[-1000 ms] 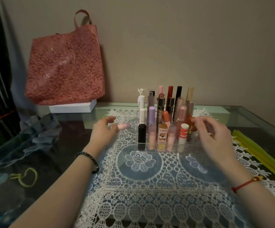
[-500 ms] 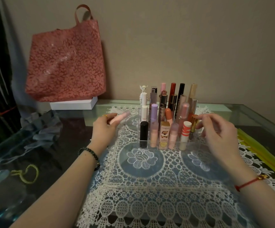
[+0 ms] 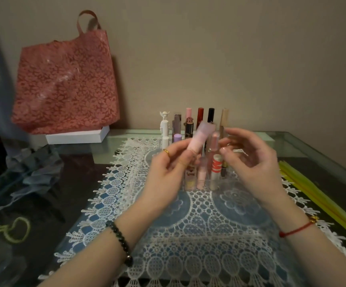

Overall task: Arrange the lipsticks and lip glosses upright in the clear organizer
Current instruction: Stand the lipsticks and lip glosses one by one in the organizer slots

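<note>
My left hand (image 3: 168, 172) grips a pale pink lip gloss tube (image 3: 201, 138) by its lower end, tilted up to the right, in front of the clear organizer (image 3: 225, 184). The organizer stands on the lace mat and holds several lipsticks and glosses upright, among them a white figurine-topped tube (image 3: 164, 126), a red-striped tube (image 3: 216, 167) and a black-capped one (image 3: 211, 114). My right hand (image 3: 251, 162) hovers just right of the pink tube with its fingers loosely spread and holds nothing. Both hands hide the organizer's middle rows.
A white lace mat (image 3: 188, 235) covers the glass table (image 3: 313, 146). A red floral bag (image 3: 64, 79) leans on the wall over a white box (image 3: 76, 136) at back left. Yellow strips (image 3: 317, 199) lie at right; grey cloth (image 3: 33, 172) and a yellow-green loop (image 3: 15, 229) at left.
My left hand has lifted the pink tube from the organizer's left side up and rightward in front of it. My right hand has risen from the organizer's right side toward the tube.
</note>
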The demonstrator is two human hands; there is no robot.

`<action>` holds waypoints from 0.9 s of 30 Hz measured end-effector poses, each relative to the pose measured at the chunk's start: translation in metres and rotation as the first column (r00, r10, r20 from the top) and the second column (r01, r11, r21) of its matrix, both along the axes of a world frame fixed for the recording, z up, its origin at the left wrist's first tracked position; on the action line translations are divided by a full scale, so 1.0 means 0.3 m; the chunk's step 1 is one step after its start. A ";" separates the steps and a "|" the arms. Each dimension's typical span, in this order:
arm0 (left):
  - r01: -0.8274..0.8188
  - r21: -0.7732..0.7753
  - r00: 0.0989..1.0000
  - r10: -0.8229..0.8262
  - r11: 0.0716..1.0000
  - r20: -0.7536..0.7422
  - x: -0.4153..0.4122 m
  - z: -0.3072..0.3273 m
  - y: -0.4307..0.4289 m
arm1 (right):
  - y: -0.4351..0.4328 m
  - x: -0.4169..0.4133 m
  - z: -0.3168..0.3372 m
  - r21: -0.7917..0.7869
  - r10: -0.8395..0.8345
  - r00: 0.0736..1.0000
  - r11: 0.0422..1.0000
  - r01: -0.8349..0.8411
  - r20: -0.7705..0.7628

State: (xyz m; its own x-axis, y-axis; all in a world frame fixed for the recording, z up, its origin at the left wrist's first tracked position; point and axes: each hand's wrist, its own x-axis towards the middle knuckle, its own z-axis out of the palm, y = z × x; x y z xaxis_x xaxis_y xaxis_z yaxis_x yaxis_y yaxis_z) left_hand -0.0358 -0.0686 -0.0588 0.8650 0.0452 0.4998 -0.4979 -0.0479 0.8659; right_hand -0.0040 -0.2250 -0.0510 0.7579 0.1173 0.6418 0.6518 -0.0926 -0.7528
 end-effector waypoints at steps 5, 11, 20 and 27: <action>0.124 -0.047 0.988 -0.127 0.991 -0.090 -0.003 -0.045 -0.045 | 0.006 -0.006 -0.006 0.018 0.110 0.990 0.994 -0.108 -0.093; 0.117 -0.053 0.989 -0.121 0.992 -0.081 0.008 -0.066 -0.050 | 0.006 -0.006 -0.004 0.053 0.159 0.979 0.987 -0.153 -0.125; -0.542 0.332 0.829 0.425 0.772 0.364 0.045 -0.038 0.085 | -0.074 0.049 0.012 0.074 -0.179 0.978 0.979 0.188 -0.106; -0.411 0.478 0.895 0.444 0.776 0.048 0.089 -0.080 0.158 | -0.104 0.065 0.012 0.096 -0.305 0.950 0.946 0.310 -0.063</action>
